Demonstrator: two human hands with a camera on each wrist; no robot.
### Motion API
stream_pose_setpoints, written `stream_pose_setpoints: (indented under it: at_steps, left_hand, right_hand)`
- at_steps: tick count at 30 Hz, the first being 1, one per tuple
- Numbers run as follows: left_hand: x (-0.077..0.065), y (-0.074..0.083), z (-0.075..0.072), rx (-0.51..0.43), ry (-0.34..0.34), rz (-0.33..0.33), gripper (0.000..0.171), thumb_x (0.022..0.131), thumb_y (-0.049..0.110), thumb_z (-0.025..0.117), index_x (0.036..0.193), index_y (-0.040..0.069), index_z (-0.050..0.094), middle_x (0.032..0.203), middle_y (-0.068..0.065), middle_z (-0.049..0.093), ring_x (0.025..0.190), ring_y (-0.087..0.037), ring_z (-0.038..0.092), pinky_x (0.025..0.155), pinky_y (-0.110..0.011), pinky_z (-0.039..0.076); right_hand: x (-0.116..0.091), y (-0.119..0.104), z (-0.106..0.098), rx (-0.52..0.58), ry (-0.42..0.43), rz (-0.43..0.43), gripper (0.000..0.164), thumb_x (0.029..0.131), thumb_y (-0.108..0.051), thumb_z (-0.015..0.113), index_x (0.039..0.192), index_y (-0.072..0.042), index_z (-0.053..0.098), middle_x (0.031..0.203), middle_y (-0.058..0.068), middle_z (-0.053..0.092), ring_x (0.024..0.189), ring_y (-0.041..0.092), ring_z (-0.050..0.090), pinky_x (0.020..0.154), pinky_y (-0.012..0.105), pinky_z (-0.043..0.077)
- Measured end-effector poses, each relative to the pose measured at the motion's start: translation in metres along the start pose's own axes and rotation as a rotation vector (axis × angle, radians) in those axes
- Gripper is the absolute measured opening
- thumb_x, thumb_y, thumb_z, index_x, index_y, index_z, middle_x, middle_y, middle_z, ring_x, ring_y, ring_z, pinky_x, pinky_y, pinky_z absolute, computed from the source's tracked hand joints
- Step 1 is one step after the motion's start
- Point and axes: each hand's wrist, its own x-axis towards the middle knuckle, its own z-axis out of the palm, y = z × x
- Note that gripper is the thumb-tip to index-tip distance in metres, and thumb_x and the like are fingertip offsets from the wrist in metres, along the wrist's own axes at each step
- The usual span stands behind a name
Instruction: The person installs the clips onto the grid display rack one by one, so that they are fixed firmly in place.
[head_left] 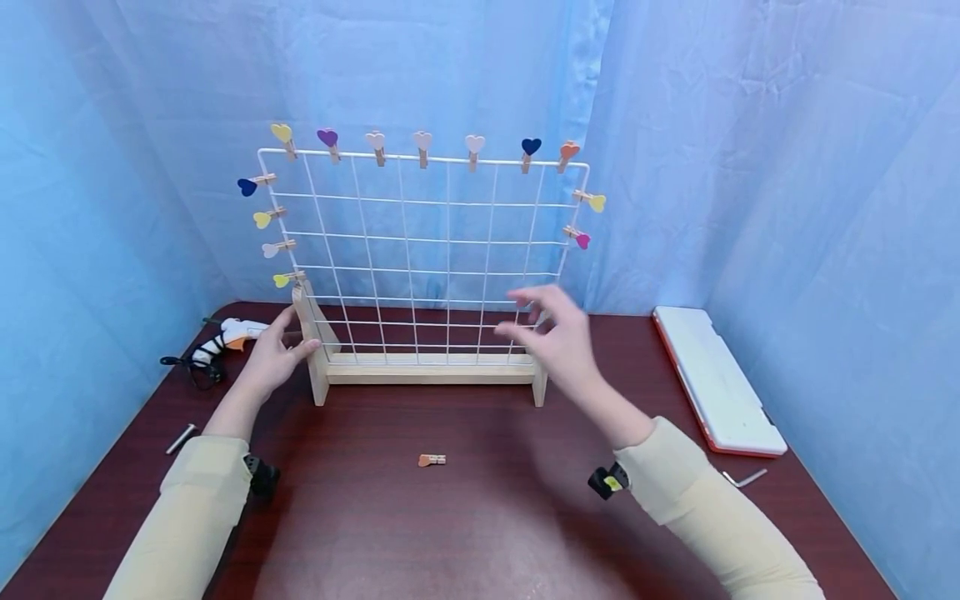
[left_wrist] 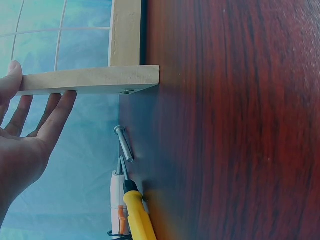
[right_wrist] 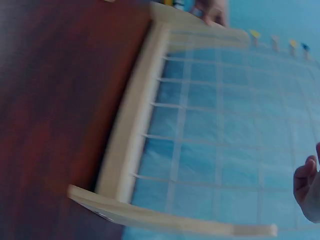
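A white wire grid (head_left: 450, 159) stands in a light wooden stand (head_left: 435, 377). Heart-topped mini clothespins in several colours are clipped along its top and both sides. My left hand (head_left: 272, 357) holds the stand's left upright (left_wrist: 95, 77), thumb on one face and fingertips on the other. In front of the grid's lower right part, my right hand (head_left: 562, 337) is raised with thumb and fingers spread apart and nothing between them. One loose clothespin with an orange heart (head_left: 432, 460) lies on the table in front of the stand.
On the left lie a white and orange glue gun (head_left: 225, 337) with a black cord, a metal bolt (left_wrist: 124, 144) and a yellow-handled screwdriver (left_wrist: 140, 212). A white case (head_left: 712, 375) with a red edge and a hex key (head_left: 744, 479) are at the right. Blue curtains surround the dark table.
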Motion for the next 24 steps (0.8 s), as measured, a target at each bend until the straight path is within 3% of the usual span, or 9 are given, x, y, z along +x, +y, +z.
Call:
stream_pose_setpoints:
  at_steps: [5, 9, 12, 17, 24]
  left_hand:
    - [0.001, 0.000, 0.000, 0.000, -0.001, -0.006, 0.073, 0.088, 0.029, 0.054, 0.144, 0.018, 0.010, 0.143, -0.020, 0.024, 0.122, -0.043, 0.034, 0.090, -0.057, 0.036]
    - [0.000, 0.000, 0.000, 0.000, 0.000, -0.008, 0.073, 0.087, 0.029, 0.055, 0.144, 0.018, 0.010, 0.142, -0.021, 0.025, 0.122, -0.043, 0.034, 0.091, -0.056, 0.037]
    - [0.001, 0.000, 0.000, 0.002, -0.002, -0.006, 0.073, 0.087, 0.030, 0.054, 0.144, 0.018, 0.010, 0.142, -0.021, 0.025, 0.122, -0.042, 0.034, 0.090, -0.056, 0.037]
    - [0.001, 0.000, -0.001, 0.004, 0.001, -0.003, 0.073, 0.087, 0.031, 0.054, 0.144, 0.019, 0.010, 0.142, -0.021, 0.026, 0.121, -0.043, 0.035, 0.090, -0.057, 0.037]
    - [0.001, -0.001, 0.000, 0.007, -0.003, -0.004, 0.073, 0.088, 0.030, 0.054, 0.144, 0.018, 0.010, 0.141, -0.022, 0.026, 0.121, -0.043, 0.035, 0.090, -0.057, 0.037]
  right_hand:
    - [-0.036, 0.019, 0.043, -0.078, -0.376, -0.081, 0.042, 0.067, -0.028, 0.077, 0.106, -0.017, 0.065, 0.087, -0.008, 0.059, 0.067, 0.012, 0.051, 0.055, 0.025, 0.045]
    - [-0.061, 0.027, 0.071, -0.141, -0.677, -0.120, 0.039, 0.073, -0.035, 0.071, 0.108, -0.020, 0.064, 0.096, -0.010, 0.060, 0.069, 0.010, 0.054, 0.060, 0.018, 0.044]
    - [-0.072, 0.028, 0.086, -0.175, -0.843, -0.128, 0.037, 0.075, -0.037, 0.069, 0.109, -0.023, 0.064, 0.098, -0.013, 0.058, 0.069, 0.009, 0.055, 0.055, 0.014, 0.040]
    - [-0.078, 0.022, 0.105, -0.177, -0.998, -0.158, 0.033, 0.076, -0.040, 0.067, 0.105, -0.024, 0.065, 0.090, -0.013, 0.056, 0.070, 0.005, 0.052, 0.055, 0.010, 0.037]
    - [-0.081, 0.018, 0.117, -0.167, -1.053, -0.225, 0.011, 0.079, -0.026, 0.067, 0.088, -0.020, 0.069, 0.081, -0.011, 0.058, 0.063, -0.002, 0.049, 0.057, 0.005, 0.036]
